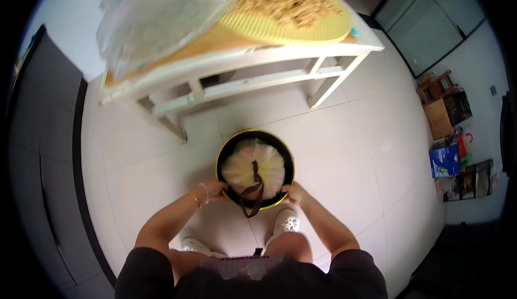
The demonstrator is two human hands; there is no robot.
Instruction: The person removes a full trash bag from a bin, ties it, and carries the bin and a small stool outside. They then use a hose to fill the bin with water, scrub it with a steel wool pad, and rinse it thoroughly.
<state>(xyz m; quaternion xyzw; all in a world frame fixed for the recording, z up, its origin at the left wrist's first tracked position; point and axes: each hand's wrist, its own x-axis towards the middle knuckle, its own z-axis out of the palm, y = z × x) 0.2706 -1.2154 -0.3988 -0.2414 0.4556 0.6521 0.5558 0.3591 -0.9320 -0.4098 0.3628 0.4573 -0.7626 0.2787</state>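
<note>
Before me, low over the tiled floor, is a round black container (289,153) with a yellow rim. My left hand (218,190) grips its near left edge, and my right hand (294,194) grips the near right edge. Inside lies a pale, gathered bundle (238,165), wrapped in what looks like thin cloth or plastic. A dark brown ribbon (258,190) ties it at the middle, and its loop hangs over the near rim. Whether the container's base touches the floor cannot be made out.
Ahead stands a white wooden table (226,63) bearing a clear plastic bag (161,20) and a yellow ribbed tray (291,30) of tan dried pieces (282,0). A grey cabinet (44,145) runs along the left. Boxes, including a blue one (445,161), line the right wall.
</note>
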